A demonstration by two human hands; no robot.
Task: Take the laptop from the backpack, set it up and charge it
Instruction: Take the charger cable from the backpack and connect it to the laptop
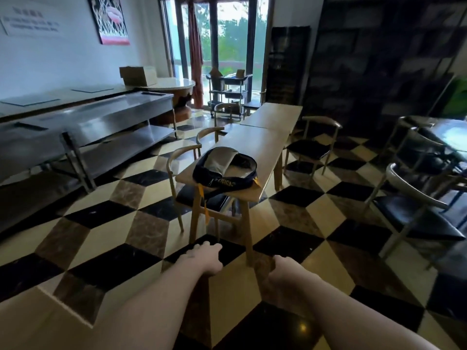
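A dark blue backpack [225,170] with yellow lettering and yellow straps lies flat on the near end of a long wooden table [257,145]. Its top is unzipped and the grey lining shows. No laptop or charger is visible. My left hand [206,256] and my right hand [284,271] are stretched forward over the floor, a good step short of the table. The fingers of both hands curl downward and I see nothing in them.
Wooden chairs with dark seats [187,178] [313,145] stand on both sides of the table. A steel counter [101,122] runs along the left wall. More chairs and a glass table [429,173] are at the right. The floor is checkered tile.
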